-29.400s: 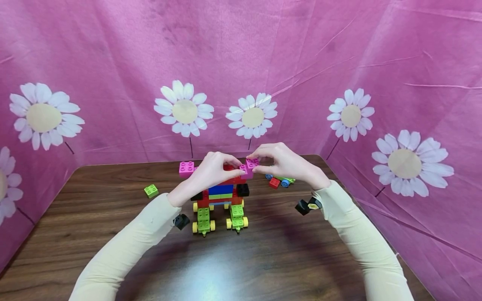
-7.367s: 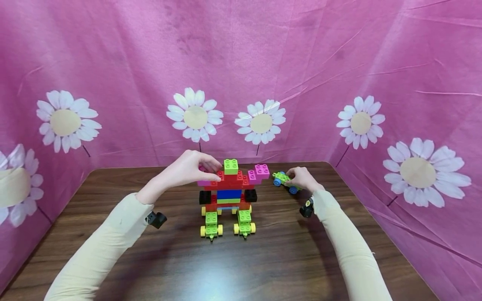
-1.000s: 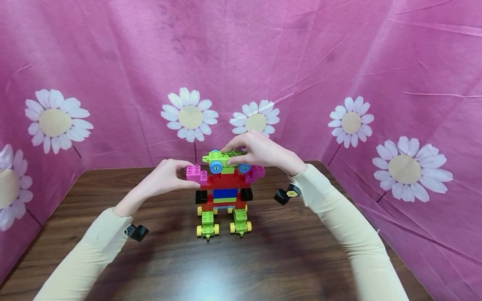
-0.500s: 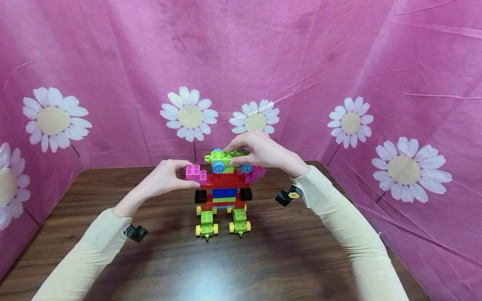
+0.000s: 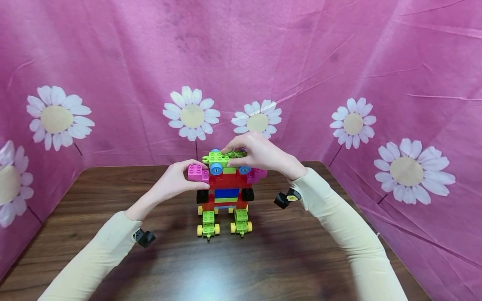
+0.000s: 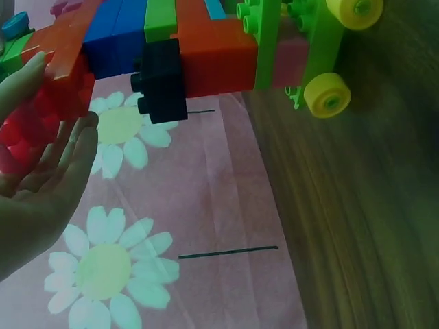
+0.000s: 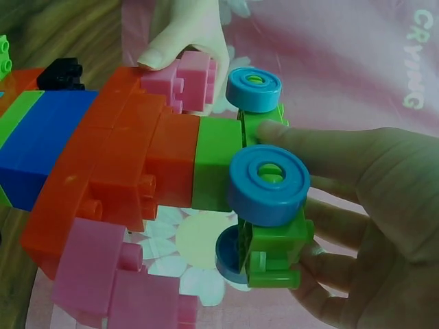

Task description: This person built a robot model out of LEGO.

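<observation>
A toy-brick figure [image 5: 226,180] stands upright on the table, with red, blue, green and black bricks in its body and yellow-wheeled green bases as feet. My left hand [image 5: 174,180] holds its left-side pink bricks [image 5: 196,172] between thumb and fingers; the thumb tip reaches the red brick in the left wrist view [image 6: 68,58]. Across the top lies a green wheeled base [image 5: 216,158] with blue wheels. My right hand [image 5: 261,154] pinches this base, which touches the green brick [image 7: 216,164] under it. My right hand partly covers the base and the right-side pink bricks [image 5: 257,174].
The brown wooden table [image 5: 241,267] extends in front of and beside the figure. A pink cloth [image 5: 301,62] with white daisies hangs behind and on both sides. A small black camera is worn at each wrist.
Since 7.4 s ago my right hand has brought the blue-wheeled base from the table's right onto the figure's top. In the last second, the left hand has shifted slightly right.
</observation>
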A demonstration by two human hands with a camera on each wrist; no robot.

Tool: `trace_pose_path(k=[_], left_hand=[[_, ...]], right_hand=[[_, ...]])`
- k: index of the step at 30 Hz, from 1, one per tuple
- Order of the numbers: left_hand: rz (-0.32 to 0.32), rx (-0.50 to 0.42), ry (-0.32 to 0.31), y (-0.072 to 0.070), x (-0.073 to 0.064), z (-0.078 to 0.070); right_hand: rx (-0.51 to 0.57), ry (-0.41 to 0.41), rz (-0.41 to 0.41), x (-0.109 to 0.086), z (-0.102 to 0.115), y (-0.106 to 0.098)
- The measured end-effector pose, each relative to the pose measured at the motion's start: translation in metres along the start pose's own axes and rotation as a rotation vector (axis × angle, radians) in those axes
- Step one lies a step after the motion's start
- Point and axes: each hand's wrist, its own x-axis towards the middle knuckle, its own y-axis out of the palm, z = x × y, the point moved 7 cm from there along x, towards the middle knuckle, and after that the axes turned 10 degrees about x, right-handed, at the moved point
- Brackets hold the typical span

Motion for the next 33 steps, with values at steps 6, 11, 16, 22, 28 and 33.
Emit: trace_pose_path(k=[6,11,16,22,28,33], left_hand=[[-0.02,-0.014,-0.004,0.002,0.001,0.0],[-0.037,0.009,-0.01,0.001,0.0,0.0],[-0.051,0.02,-0.015,0.002,0.0,-0.001],[-0.055,0.021,-0.022,0.002,-0.001,-0.001],[-0.049,0.02,-0.026,0.004,-0.001,-0.001],[-0.032,0.024,-0.031,0.003,-0.001,0.0]], right_hand=[[0.004,0.002,-0.025,0.0,0.0,0.0],[-0.012,-0.028,-0.059,-0.001,0.002,0.001],[-0.009,-0.053,-0.074,-0.003,0.003,0.001],[0.024,-0.059,-0.021,-0.002,0.0,0.001],[0.01,-0.037,0.038,-0.007,0.0,-0.007],[0.015,-0.026,0.021,-0.009,-0.006,-0.011]])
